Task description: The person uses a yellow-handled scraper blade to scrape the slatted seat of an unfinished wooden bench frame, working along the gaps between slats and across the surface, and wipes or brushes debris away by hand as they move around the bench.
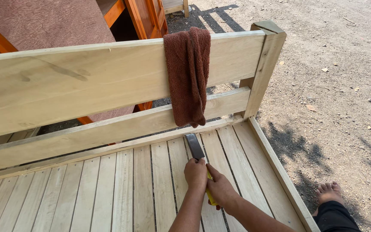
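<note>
Single head cam, worn high, pitched steeply down and forward over both forearms. left hand [195,173] and right hand [220,189] sit low centre, close range. Beyond the hands: bench slats [108,189] and backrest boards [86,77]. Right of the hands: dirt ground [340,86]. No second view, so no overlap

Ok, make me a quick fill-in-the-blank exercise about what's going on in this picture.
1. Both hands, the left hand and the right hand, grip one ____-handled tool.
2. The tool's flat blade rests on the ____ slats of the bench seat.
3. A brown ____ hangs over the top backrest board.
4. A bare ____ stands on the dirt ground.

Missing words: yellow; wooden; towel; foot
</note>
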